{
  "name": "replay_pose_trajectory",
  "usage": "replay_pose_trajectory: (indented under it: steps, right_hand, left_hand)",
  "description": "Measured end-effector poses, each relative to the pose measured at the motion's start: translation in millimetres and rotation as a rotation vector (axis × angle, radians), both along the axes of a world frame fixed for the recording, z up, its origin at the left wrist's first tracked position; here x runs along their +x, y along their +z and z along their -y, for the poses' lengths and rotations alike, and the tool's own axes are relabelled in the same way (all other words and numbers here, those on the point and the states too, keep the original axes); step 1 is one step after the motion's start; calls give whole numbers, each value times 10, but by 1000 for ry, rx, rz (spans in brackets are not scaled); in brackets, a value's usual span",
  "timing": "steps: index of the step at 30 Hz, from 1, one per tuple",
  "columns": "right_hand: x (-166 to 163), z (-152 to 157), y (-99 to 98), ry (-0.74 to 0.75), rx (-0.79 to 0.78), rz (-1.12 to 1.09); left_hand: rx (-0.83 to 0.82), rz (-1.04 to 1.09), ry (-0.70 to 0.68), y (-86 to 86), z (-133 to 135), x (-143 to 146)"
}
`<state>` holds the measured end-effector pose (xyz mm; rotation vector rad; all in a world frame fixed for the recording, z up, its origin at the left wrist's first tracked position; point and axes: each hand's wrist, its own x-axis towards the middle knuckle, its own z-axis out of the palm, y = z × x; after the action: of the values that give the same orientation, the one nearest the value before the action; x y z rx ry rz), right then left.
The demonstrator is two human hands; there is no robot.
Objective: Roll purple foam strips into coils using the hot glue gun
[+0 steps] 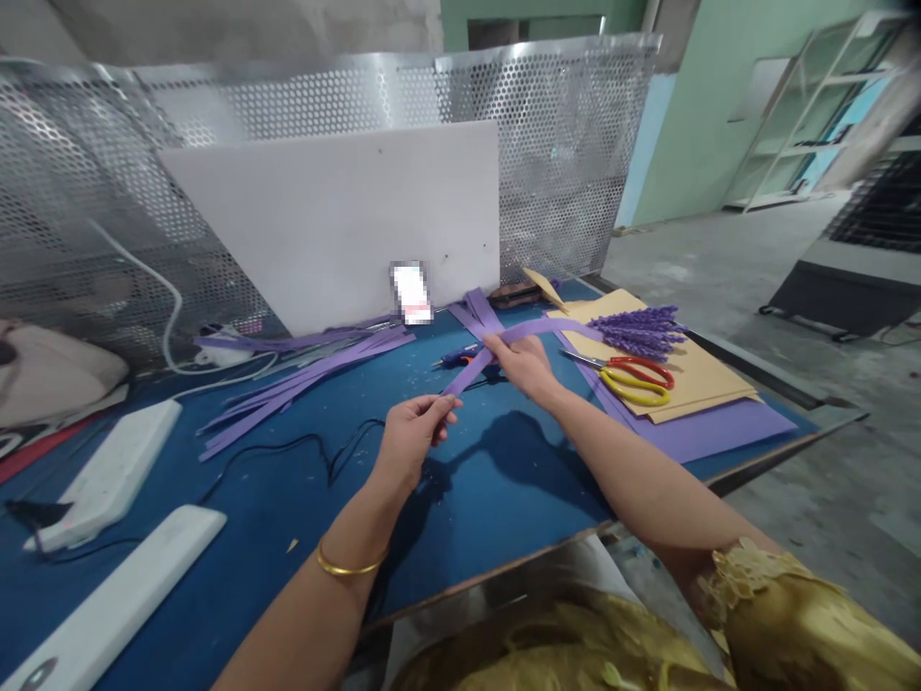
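A long purple paper strip (547, 328) stretches between my two hands above the blue table. My left hand (417, 432) pinches its lower end between thumb and fingers. Further up, my right hand (524, 367) grips the strip, and the rest of it curves off to the right toward a bundle of purple lavender-like stems (640, 331). Beneath the strip lies a blue glue gun (460, 358), partly hidden by my right hand. Scissors with red and yellow handles (637, 379) rest to the right of that hand.
Tan paper sheets (709, 374) and purple sheets (748, 430) are stacked at the right. Loose purple strips (302, 384) lie at the left. A lit phone (412, 293) leans on a white board (345, 211). White power strips (136, 595) and a black cord (288, 443) occupy the left side.
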<state>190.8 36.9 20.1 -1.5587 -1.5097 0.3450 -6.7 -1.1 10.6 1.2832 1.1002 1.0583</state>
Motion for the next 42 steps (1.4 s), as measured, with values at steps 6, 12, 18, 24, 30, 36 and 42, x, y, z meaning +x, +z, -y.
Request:
replay_pose_trajectory:
  steps: [6, 12, 18, 24, 30, 36, 42]
  right_hand:
    - [248, -95, 51, -121, 201, -369]
    - [174, -106, 40, 16, 172, -576]
    - [-4, -54, -63, 102, 129, -536]
    - [-123, 26, -64, 133, 77, -525]
    - [-228, 101, -99, 164, 40, -467]
    - [-47, -10, -56, -28, 197, -638]
    - [-71, 52, -19, 253, 8, -504]
  left_hand:
    - [24, 142, 210, 35, -106, -101]
    - [96, 236, 320, -1, -153, -94]
    - [112, 127, 236, 1, -69, -52]
    - [6, 145, 116, -8, -46, -17]
    - [-2, 140, 147, -38, -34, 18]
    - [35, 244, 305, -18, -80, -52]
    - [180, 57, 311, 77, -70, -94]
